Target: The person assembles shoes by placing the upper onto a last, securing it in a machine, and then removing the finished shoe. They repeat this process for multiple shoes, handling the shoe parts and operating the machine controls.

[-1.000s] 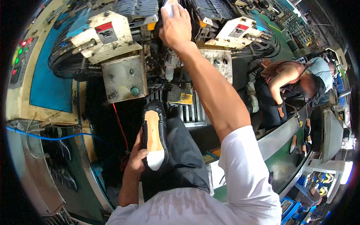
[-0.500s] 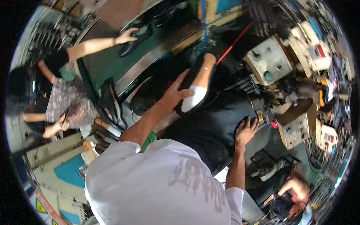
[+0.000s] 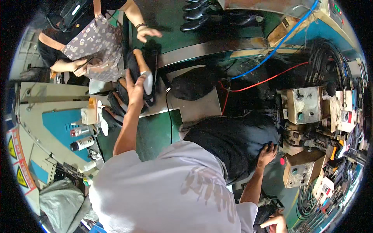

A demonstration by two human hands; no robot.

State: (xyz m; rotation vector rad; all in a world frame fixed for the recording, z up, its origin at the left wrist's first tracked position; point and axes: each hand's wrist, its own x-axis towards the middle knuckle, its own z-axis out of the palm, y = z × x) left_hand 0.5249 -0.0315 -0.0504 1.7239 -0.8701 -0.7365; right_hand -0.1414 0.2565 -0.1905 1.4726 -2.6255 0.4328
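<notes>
My left hand [image 3: 136, 86] is stretched out to the upper left and shut on a black shoe [image 3: 143, 69] with a tan insole and a pale heel. It holds the shoe over a pile of other black shoes [image 3: 116, 101] at the edge of a green belt [image 3: 155, 134]. My right hand [image 3: 267, 152] rests flat on my dark-trousered thigh [image 3: 233, 143], fingers apart, holding nothing. A co-worker in a flowered apron [image 3: 95, 42] sits just beyond the shoe, one hand [image 3: 147, 33] spread above it.
A beige machine with knobs and buttons [image 3: 309, 105] stands at the right, beside my right hand. Blue hose [image 3: 272, 50] and red cable [image 3: 268, 80] run across the top. Black shoes [image 3: 217, 15] line the far belt. Bottles [image 3: 81, 143] stand at the left. Another person's hand [image 3: 276, 223] shows at the bottom.
The view swung from the machine to the left. My left hand carried the shoe from my lap out toward the co-worker. My right hand left the machine and came down onto my thigh.
</notes>
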